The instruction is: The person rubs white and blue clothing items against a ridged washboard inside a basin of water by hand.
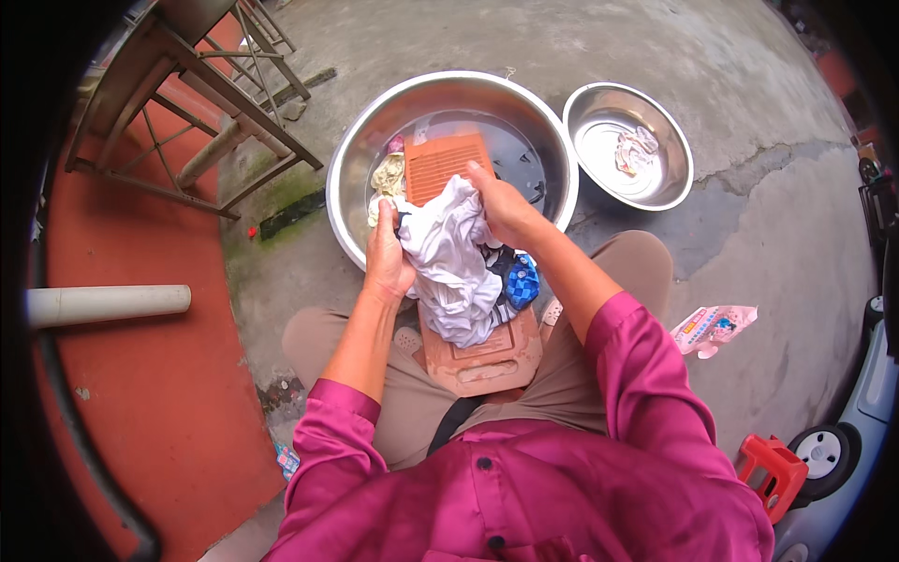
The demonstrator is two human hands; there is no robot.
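Note:
A reddish-brown plastic washboard (pixel 446 163) leans in a large metal basin (pixel 346 204) with some water in it, its handle end between my knees. Both hands hold a wet white garment (pixel 449 242) over the board: my left hand (pixel 386 256) grips its left side, my right hand (pixel 500 204) its upper right side. Beneath it on the board lies a dark striped cloth with a blue checked part (pixel 522 282). A pale yellow cloth (pixel 388 177) and a pink one (pixel 396 145) rest in the basin left of the board.
A smaller metal basin (pixel 588 173) with a crumpled light cloth (pixel 636 150) stands at the right. A metal frame (pixel 270 184) is at upper left, a white pipe (pixel 112 305) below it. A pink packet (pixel 716 329), a red plastic stool (pixel 774 471) and a toy car (pixel 871 393) are on the right.

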